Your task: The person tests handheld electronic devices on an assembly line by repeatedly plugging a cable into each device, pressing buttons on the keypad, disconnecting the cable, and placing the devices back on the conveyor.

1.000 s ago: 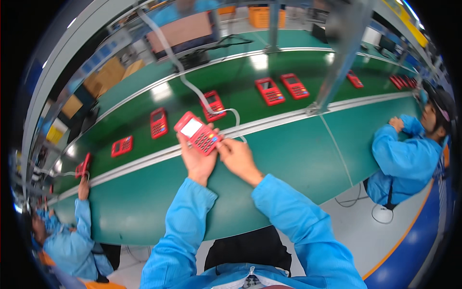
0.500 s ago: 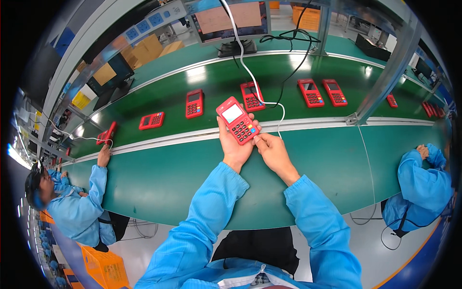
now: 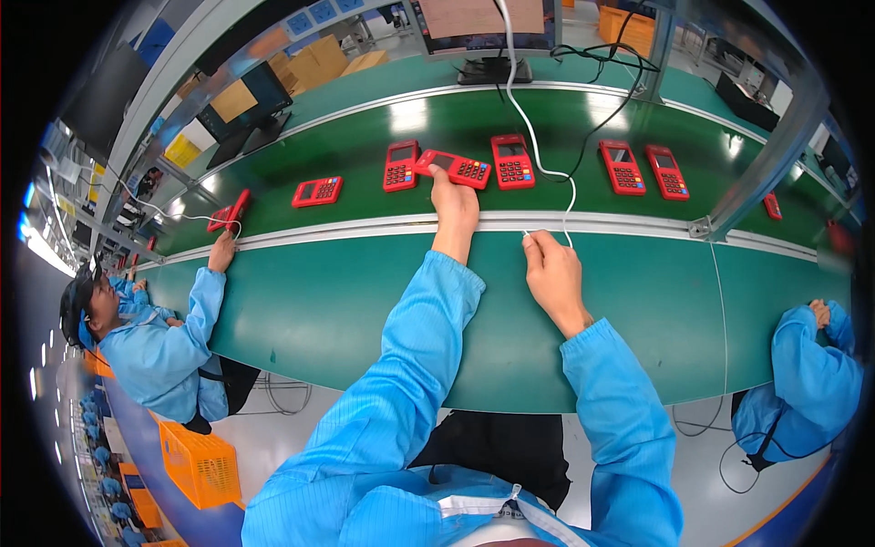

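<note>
A red card payment terminal (image 3: 471, 173) with a keypad and small screen is in my left hand (image 3: 455, 204), lying sideways over the green conveyor belt. My left fingers are closed on its near edge. My right hand (image 3: 555, 275), over the bench just below the metal rail, pinches the end of a white cable (image 3: 540, 165). That cable hangs from above and loops down beside my fingers. Right behind the held terminal stand two more red terminals on the belt, one on its left (image 3: 401, 166) and one on its right (image 3: 513, 162).
More red terminals (image 3: 622, 168) lie along the belt (image 3: 565, 114). A metal post (image 3: 761, 155) rises at the right, and a monitor (image 3: 492, 27) stands behind. Co-workers in blue sit at the left (image 3: 159, 342) and right (image 3: 802, 383). An orange crate (image 3: 199, 463) is on the floor.
My left hand has carried the terminal forward over the belt and turned it sideways. The white cable has come away from the terminal and stays in my right hand. The whole view has shifted.
</note>
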Motion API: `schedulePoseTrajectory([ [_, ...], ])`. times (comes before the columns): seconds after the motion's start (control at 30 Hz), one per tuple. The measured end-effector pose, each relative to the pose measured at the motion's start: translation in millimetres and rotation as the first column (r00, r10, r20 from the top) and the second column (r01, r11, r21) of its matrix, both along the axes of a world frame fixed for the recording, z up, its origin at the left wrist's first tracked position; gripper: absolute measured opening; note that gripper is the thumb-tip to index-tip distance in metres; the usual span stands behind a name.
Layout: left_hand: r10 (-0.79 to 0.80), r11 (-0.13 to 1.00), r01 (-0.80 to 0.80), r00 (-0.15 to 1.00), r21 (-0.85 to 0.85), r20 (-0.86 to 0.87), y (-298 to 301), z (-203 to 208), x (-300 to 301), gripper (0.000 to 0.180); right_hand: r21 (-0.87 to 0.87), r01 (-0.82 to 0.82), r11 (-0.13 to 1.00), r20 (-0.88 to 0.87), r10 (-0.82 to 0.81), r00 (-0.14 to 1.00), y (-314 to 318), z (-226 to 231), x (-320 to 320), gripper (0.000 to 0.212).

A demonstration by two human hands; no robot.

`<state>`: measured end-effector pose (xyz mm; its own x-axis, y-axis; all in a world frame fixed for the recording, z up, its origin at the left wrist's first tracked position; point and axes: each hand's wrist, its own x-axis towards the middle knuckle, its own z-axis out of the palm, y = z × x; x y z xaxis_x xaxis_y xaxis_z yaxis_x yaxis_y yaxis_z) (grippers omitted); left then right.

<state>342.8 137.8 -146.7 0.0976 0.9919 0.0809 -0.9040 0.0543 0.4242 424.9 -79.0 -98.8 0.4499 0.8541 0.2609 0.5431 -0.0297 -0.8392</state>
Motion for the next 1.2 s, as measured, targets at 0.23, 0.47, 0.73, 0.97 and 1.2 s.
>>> schedulePoseTrajectory([
  [0.23, 0.558, 0.781, -0.541, 0.379, 0.312, -0.738, -19, -8, 29, 0.059, 0.094, 0.414, 0.905, 0.521, -0.399, 0.754, 22, -11, 61, 0.033],
  [0.47, 0.247, 0.969, -0.19, 0.746, 0.158, -0.618, -79, 12, 33, 0.061, -0.025, 0.665, 0.746, 0.634, -0.503, 0.588, 50, -15, 165, 0.071],
  [0.73, 0.307, 0.951, -0.255, 0.704, 0.174, -0.641, -88, -4, 37, 0.069, -0.175, 0.607, 0.776, 0.573, -0.421, 0.703, 54, -5, 156, 0.069],
  [0.97, -0.504, 0.859, 0.511, 0.855, 0.027, -0.122, -147, 24, 54, 0.066, 0.035, 0.359, 0.933, 0.353, -0.347, 0.869, 12, 8, 49, 0.057],
  [1.2, -0.414, 0.884, 0.435, 0.898, -0.169, 0.149, -127, 25, 29, 0.078, 0.051, 0.093, 0.994, -0.039, -0.091, 0.995, 7, -8, 9, 0.046],
])
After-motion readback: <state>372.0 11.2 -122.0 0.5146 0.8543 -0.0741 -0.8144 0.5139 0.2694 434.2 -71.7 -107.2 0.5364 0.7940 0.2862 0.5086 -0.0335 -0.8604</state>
